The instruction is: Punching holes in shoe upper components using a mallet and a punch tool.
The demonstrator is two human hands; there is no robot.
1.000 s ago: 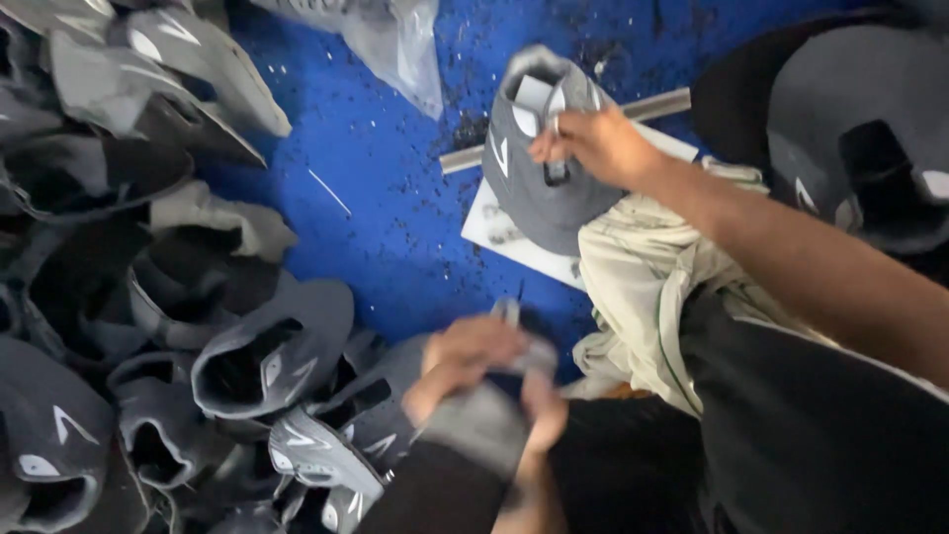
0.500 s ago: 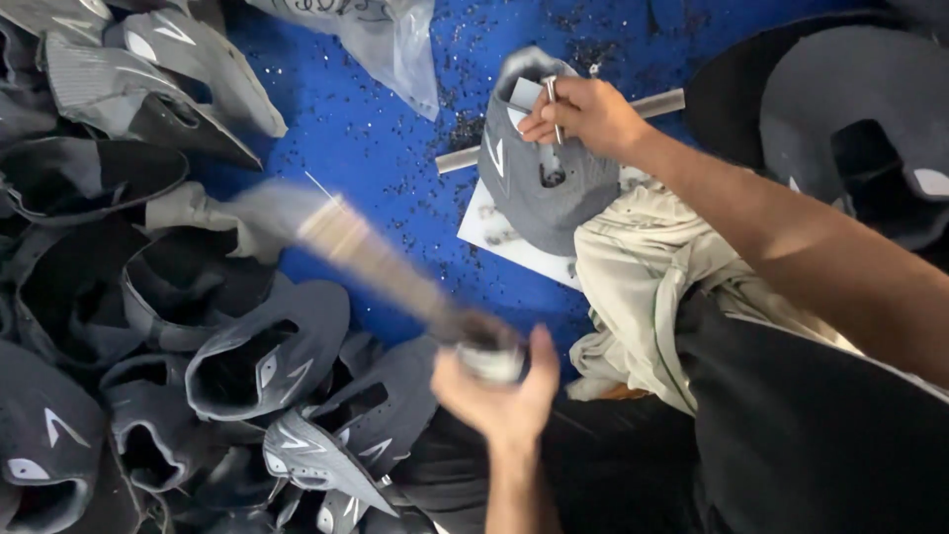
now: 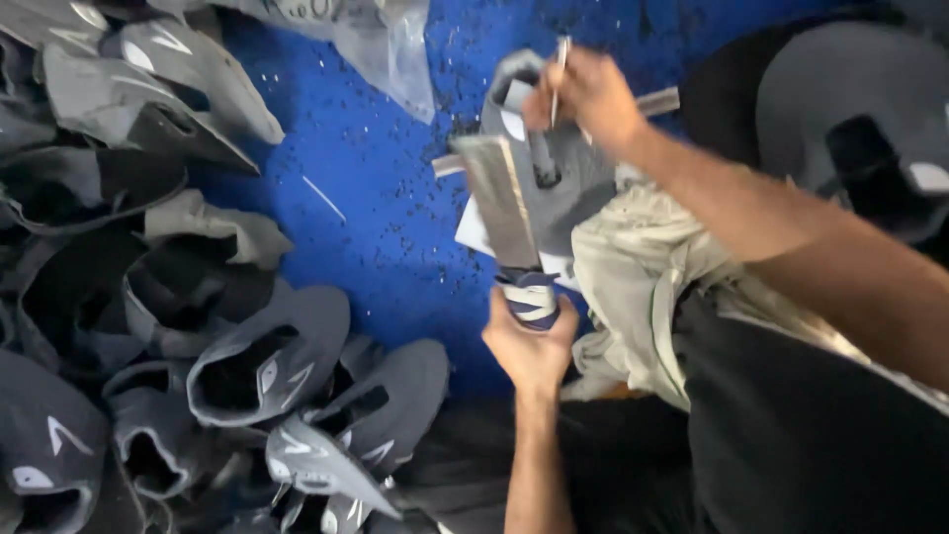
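My left hand (image 3: 529, 346) grips the tape-wrapped handle of a flat metal blade tool (image 3: 501, 198), whose broad blade points up and lies against a grey shoe upper (image 3: 573, 178). My right hand (image 3: 588, 94) holds a thin metal pin (image 3: 559, 69) upright and presses on the top of that same upper. The upper rests over a metal bar (image 3: 657, 101) and a white sheet (image 3: 474, 232), beside my knee in pale cloth (image 3: 643, 287).
A heap of grey and black shoe uppers (image 3: 198, 336) fills the left side on the blue floor (image 3: 395, 198). Clear plastic bags (image 3: 386, 49) lie at the top. More dark uppers (image 3: 860, 129) sit at the upper right.
My left hand swung the blade tool from the left over to the shoe upper and raised it upright. My right hand stayed on the upper, holding the pin.
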